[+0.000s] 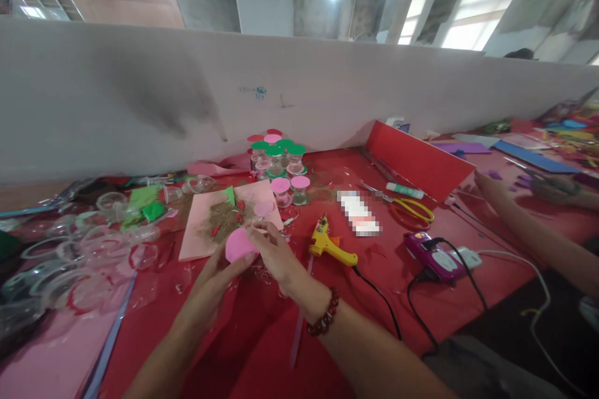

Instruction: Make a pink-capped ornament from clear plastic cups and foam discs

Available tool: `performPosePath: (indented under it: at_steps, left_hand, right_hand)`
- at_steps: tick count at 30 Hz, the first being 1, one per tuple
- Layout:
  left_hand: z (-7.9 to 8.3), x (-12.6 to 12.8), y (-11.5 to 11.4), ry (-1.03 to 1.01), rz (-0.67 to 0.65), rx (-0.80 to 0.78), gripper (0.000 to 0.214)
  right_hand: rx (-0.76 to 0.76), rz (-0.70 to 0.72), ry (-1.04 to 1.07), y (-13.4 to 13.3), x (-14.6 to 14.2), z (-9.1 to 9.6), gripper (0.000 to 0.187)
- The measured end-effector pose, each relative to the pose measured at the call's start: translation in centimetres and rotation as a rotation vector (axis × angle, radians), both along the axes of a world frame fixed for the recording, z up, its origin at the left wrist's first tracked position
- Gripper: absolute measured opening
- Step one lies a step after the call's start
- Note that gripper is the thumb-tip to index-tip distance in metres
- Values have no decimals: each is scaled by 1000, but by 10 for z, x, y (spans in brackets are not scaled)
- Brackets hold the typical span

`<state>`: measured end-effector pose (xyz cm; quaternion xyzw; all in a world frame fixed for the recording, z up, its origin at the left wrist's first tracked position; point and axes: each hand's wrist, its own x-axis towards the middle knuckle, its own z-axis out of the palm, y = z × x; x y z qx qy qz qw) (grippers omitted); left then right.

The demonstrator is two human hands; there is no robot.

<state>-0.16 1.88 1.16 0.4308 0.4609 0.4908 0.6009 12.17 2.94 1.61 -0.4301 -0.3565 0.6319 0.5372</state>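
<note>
A pink round disc (239, 245) is held up between both hands, its flat face toward me; whatever lies behind it is hidden. My left hand (216, 274) grips it from below and the left, thumb along its lower edge. At its upper right edge are the pinched fingers of my right hand (276, 255), with a beaded bracelet on that wrist. Just beyond is a pink sheet (194, 240), soiled with brown grit and red scraps, with another pink disc (264, 209) on it. Farther back stand several clear plastic cups with green and pink round tops (275, 151).
Clear plastic cups (100, 249) pile up at left. A yellow glue gun (330, 248), scissors (412, 211), a glue tube (405, 190) and a purple power strip (433, 255) with cords lie at right. A red board (416, 159) stands behind them. Another person's arm (528, 218) reaches in.
</note>
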Motion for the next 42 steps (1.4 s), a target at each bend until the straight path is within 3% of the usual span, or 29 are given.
performPosePath:
  at_steps: [6, 9, 13, 20, 27, 34, 42]
  left_hand:
    - [0, -3, 0, -9, 0, 22, 72]
    - [-1, -4, 1, -33, -2, 30, 72]
    - [-2, -5, 6, -147, 79, 35, 59]
    - [2, -3, 14, -233, 157, -4, 41]
    - [2, 1, 7, -216, 141, -46, 49]
    - [-1, 2, 8, -177, 195, -64, 52]
    - [-2, -1, 8, -149, 147, -66, 54]
  right_hand:
    - [104, 24, -65, 4, 2, -5, 37]
    - [66, 52, -32, 4, 4, -3, 38]
    - [-26, 74, 58, 3, 5, 4, 41]
    - [-58, 89, 63, -3, 1, 6, 43]
    - [-59, 9, 73, -4, 2, 11, 43]
    - [-45, 42, 27, -5, 0, 8, 36]
    - [-51, 55, 25, -5, -1, 6, 36]
